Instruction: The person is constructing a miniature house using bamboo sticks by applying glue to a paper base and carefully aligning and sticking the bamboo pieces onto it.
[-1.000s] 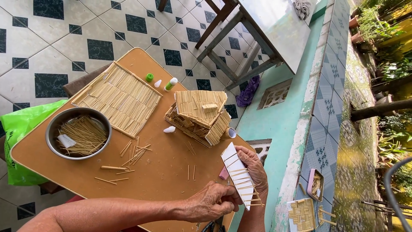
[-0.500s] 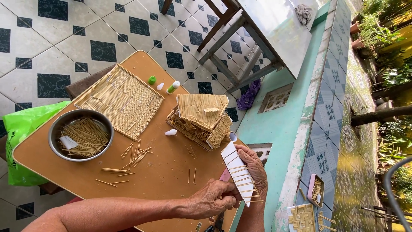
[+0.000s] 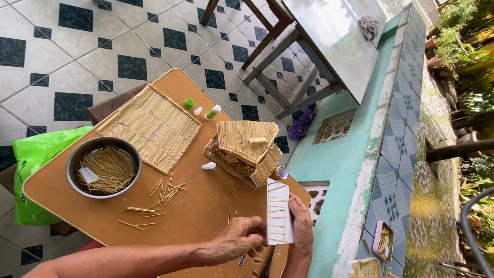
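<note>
Barely anything was shifted since earlier: the white strip (image 3: 278, 212) was kept clasped between left hand (image 3: 237, 238) and right hand (image 3: 301, 222) above the desk (image 3: 195, 216); sticks partly glued, stick house (image 3: 246, 152) largely built.

A round metal bowl (image 3: 103, 167) of thin sticks sits at the left of the wooden tabletop (image 3: 200, 206). Just beside it lies a flat woven stick panel (image 3: 152, 126). A small stick-built house model (image 3: 244, 152) stands near the table's right edge. Loose sticks (image 3: 159, 195) lie scattered between them. A green plastic bag (image 3: 33, 154) rests on the tiled floor (image 3: 103, 46). A purple cloth (image 3: 303, 121) lies under a metal-topped table (image 3: 329, 41).
</note>
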